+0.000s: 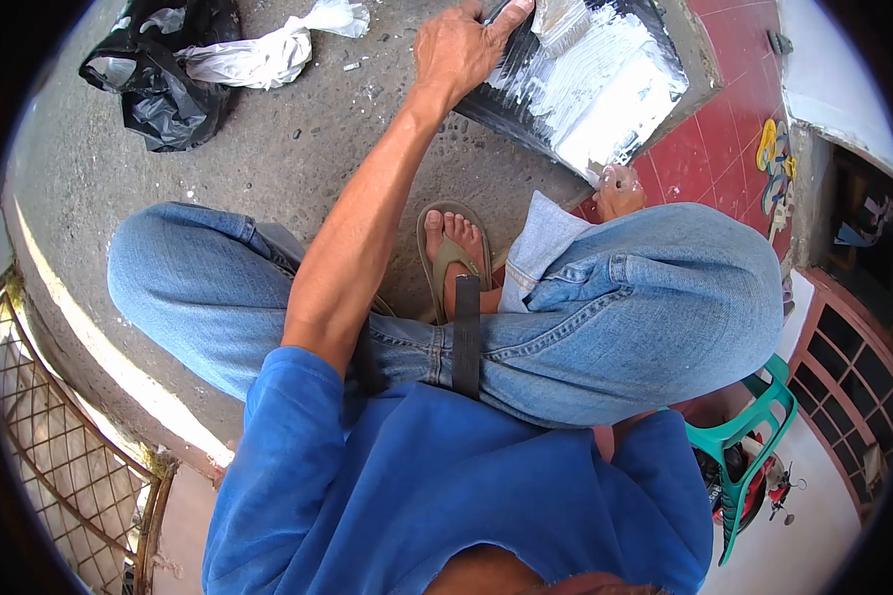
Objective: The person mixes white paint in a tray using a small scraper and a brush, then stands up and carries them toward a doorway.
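Note:
A black panel (521, 116), thickly smeared with white paste (605, 84), lies tilted at the top right of centre. My left hand (458, 48) grips its upper left edge, the thumb lying over the rim. Near the panel's lower corner, my right hand (620, 192) is closed on the edge, with white smears on the fingers; part of this hand is hidden behind my right knee. A pale, flat tool or brush (564, 32) rests on the pasted face near the top, its upper end cut off by the frame.
Black plastic bag (174, 109) and crumpled white bag (258, 61) lie on the concrete at the upper left. Red tiles (700, 149) and sandals (767, 145) are at the right. A green plastic chair (754, 446) stands behind my right knee. Metal lattice (60, 446) is at lower left.

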Available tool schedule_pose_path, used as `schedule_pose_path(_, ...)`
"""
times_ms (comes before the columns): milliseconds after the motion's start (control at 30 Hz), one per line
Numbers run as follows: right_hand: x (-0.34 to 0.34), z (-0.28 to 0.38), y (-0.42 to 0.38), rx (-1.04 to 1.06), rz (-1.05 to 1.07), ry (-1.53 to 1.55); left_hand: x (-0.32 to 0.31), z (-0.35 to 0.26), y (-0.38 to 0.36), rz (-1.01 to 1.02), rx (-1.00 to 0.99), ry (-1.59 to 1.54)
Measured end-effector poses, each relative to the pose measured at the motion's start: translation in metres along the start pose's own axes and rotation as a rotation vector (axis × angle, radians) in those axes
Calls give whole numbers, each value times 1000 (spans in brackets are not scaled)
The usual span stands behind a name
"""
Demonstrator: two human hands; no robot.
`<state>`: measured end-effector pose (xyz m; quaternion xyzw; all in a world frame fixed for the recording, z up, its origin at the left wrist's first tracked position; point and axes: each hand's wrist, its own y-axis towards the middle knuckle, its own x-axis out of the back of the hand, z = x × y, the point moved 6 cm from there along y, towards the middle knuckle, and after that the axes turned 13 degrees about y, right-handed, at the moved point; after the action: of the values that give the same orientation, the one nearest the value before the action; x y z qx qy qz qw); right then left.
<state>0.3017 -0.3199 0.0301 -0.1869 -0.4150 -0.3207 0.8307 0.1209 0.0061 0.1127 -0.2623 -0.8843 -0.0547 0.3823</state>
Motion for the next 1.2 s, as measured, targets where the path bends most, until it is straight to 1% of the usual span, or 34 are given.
schedule_pose_path(33,0,1,-2,18,-25,73,2,0,-2,-43,-8,-4)
schedule_pose_path(67,0,3,-3,38,-48,146,0,2,-2,-17,4,-6)
schedule_pose_path(100,5,22,-3,-189,-154,288,2,1,-2,10,12,-10)
schedule_pose_path(133,9,28,-8,-417,-264,429,3,-1,-2,36,17,-14)
schedule_pose_path(200,7,18,-5,-267,-102,-29,4,-5,-4,26,3,-26)
schedule_pose_path(233,6,28,-5,-323,-53,85,6,-4,-4,18,1,-29)
schedule_pose_path(267,3,38,-7,-383,0,198,8,-4,-5,54,17,-34)
schedule_pose_path(333,11,52,-5,-426,-188,273,9,-6,-6,129,45,-50)
schedule_pose_path(367,16,53,-5,-445,-290,310,9,-8,-7,117,39,-42)
schedule_pose_path(400,12,40,-1,-314,-184,125,10,-9,-7,102,31,-35)
schedule_pose_path(433,4,10,0,-181,-77,-59,11,-9,-7,85,24,-27)
schedule_pose_path(500,-3,-7,2,-242,-7,-3,-7,2,-2,39,-65,-30)
schedule_pose_path(567,-4,-8,-7,-641,-83,475,-13,7,-2,12,-116,-25)
schedule_pose_path(633,1,-7,-3,-225,17,-95,-11,3,-2,-4,-149,-20)
schedule_pose_path(667,-4,-19,-3,-239,45,-59,-10,1,-2,-13,-149,-42)
schedule_pose_path(733,-11,-15,-2,-270,99,13,-10,2,-4,-30,-140,-81)
schedule_pose_path(767,-8,-22,-4,-424,49,280,-11,4,-3,-18,-137,-44)
schedule_pose_path(800,-3,-2,-6,-577,-7,548,-12,6,-1,-6,-137,-9)
schedule_pose_path(833,7,33,-9,-468,-157,381,-14,5,1,6,-141,24)
schedule_pose_path(900,0,15,-9,-299,-68,10,-14,3,-2,11,-130,-38)
schedule_pose_path(967,-5,7,-5,-326,-25,64,-11,4,-1,-5,-135,-42)
schedule_pose_path(1033,-2,11,-8,-566,-33,532,-12,4,-1,-22,-162,3)
schedule_pose_path(1100,3,-1,-6,-145,-90,96,-14,4,-3,-10,-161,-30)
schedule_pose_path(1167,6,32,-6,-380,-100,-205,-13,1,-1,-10,-160,-49)
schedule_pose_path(1200,5,31,-3,-394,-114,-1,-12,0,-1,-11,-154,-48)
